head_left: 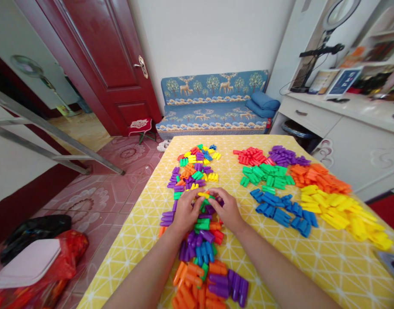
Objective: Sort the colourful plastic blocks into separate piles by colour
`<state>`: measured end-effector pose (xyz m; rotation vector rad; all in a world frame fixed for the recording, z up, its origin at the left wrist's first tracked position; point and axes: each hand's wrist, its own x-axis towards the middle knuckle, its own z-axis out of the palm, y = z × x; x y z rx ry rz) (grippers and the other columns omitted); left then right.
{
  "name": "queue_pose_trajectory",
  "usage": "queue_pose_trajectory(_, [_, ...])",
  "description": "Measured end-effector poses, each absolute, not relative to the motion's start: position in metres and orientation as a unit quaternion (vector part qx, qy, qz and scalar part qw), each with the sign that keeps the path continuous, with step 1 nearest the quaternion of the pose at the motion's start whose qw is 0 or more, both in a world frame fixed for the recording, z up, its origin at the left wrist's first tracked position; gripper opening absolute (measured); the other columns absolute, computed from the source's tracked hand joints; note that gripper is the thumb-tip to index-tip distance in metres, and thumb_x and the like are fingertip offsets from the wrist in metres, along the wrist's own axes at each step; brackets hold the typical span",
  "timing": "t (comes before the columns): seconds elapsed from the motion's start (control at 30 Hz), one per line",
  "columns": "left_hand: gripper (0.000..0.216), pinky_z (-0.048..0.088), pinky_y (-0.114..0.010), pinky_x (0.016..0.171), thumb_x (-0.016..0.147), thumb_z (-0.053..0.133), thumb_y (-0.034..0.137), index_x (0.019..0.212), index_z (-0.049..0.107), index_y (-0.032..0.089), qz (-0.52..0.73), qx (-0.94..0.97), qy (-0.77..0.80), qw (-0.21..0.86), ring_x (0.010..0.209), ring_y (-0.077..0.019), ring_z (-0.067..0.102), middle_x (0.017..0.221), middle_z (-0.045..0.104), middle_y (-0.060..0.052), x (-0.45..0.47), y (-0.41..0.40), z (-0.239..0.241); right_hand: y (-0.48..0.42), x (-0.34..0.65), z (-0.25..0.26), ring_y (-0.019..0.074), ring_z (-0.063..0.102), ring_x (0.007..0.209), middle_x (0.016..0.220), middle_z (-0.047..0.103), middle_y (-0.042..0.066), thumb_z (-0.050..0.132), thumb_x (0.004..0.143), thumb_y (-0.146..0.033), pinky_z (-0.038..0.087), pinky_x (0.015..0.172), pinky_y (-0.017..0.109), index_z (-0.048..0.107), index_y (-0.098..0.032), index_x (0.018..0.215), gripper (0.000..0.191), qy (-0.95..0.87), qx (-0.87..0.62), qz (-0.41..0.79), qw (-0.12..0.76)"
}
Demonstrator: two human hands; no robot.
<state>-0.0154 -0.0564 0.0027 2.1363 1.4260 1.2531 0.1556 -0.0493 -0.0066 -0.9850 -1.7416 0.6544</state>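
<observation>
Both hands are over a surface (132, 246) with a yellow, white-lined covering, working above a long mixed band of coloured pieces (189, 183). The task's thing, a small yellow piece (203, 195), is raised between the fingertips of the two hands, near the middle of that band. The left hand (186, 211) has its grip closed on the yellow piece, thumb on the near side. The right hand (229, 211) has its fingers bent close to the other end of the piece; whether its grip is clamped there cannot be told. Below the hands, toward the wearer, lie blue pieces (205, 253), orange pieces (190, 274) and purple pieces (220, 284), some linked side by side. To the right, well apart from the band, pieces lie in single-colour groups: a red group (251, 156) and a purple group (283, 154) at the far side, a green group (268, 175) and an orange group (319, 178) nearer, then a blue group (276, 207) and a yellow group (351, 212). Beyond the far edge stands a blue patterned sofa (203, 109), with a small red stool (140, 125) near its left end, before a dark red door (110, 51).
</observation>
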Motion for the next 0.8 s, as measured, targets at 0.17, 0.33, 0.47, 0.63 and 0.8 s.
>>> queue_pose_trajectory(0.17, [0.024, 0.049, -0.027, 0.070, 0.095, 0.043, 0.030, 0.104, 0.062, 0.018, 0.483, 0.654, 0.558, 0.168, 0.075, -0.0165, 0.067, 0.085, 0.072, -0.004, -0.017, -0.056, 0.002, -0.042, 0.161, -0.011, 0.0185, 0.060, 0.090, 0.095, 0.065, 0.005, 0.056, 0.086, -0.027, 0.048, 0.080, 0.031, 0.064, -0.021, 0.094, 0.013, -0.693, -0.483, 0.218, 0.488])
queue_pose_trajectory(0.33, [0.040, 0.040, -0.023, 0.055, 0.088, 0.054, 0.038, 0.125, 0.052, 0.019, 0.433, 0.641, 0.620, 0.132, 0.051, -0.0129, 0.058, 0.055, 0.060, 0.006, -0.015, -0.059, 0.010, -0.040, 0.166, -0.011, 0.0189, 0.062, 0.084, 0.091, 0.068, 0.004, 0.055, 0.086, -0.031, 0.047, 0.077, 0.032, 0.065, -0.021, 0.098, 0.019, -0.663, -0.567, 0.171, 0.457])
queue_pose_trajectory(0.47, [0.027, 0.039, -0.024, 0.057, 0.083, 0.059, 0.044, 0.097, 0.069, 0.023, 0.332, 0.696, 0.631, 0.086, 0.060, -0.0140, 0.061, 0.066, 0.066, 0.001, -0.010, -0.063, 0.017, -0.041, 0.168, -0.007, 0.0193, 0.062, 0.089, 0.098, 0.067, 0.004, 0.053, 0.087, -0.034, 0.047, 0.078, 0.031, 0.066, -0.021, 0.099, 0.022, -0.675, -0.583, 0.149, 0.428])
queue_pose_trajectory(0.63, [0.029, 0.044, -0.028, 0.071, 0.076, 0.063, 0.039, 0.101, 0.069, 0.025, 0.241, 0.760, 0.602, 0.047, 0.084, -0.0206, 0.063, 0.092, 0.068, -0.005, -0.009, -0.064, 0.019, -0.043, 0.171, -0.004, 0.0218, 0.060, 0.097, 0.105, 0.066, 0.005, 0.066, 0.076, -0.031, 0.047, 0.084, 0.033, 0.065, -0.023, 0.107, 0.033, -0.718, -0.582, 0.126, 0.360])
queue_pose_trajectory(0.8, [0.032, 0.045, -0.030, 0.078, 0.073, 0.064, 0.027, 0.105, 0.067, 0.027, 0.226, 0.768, 0.595, 0.073, 0.087, -0.0208, 0.062, 0.086, 0.068, -0.002, -0.013, -0.060, 0.014, -0.040, 0.175, -0.007, 0.0224, 0.058, 0.097, 0.103, 0.069, 0.005, 0.062, 0.079, -0.028, 0.046, 0.088, 0.036, 0.067, -0.022, 0.109, 0.031, -0.715, -0.582, 0.113, 0.370])
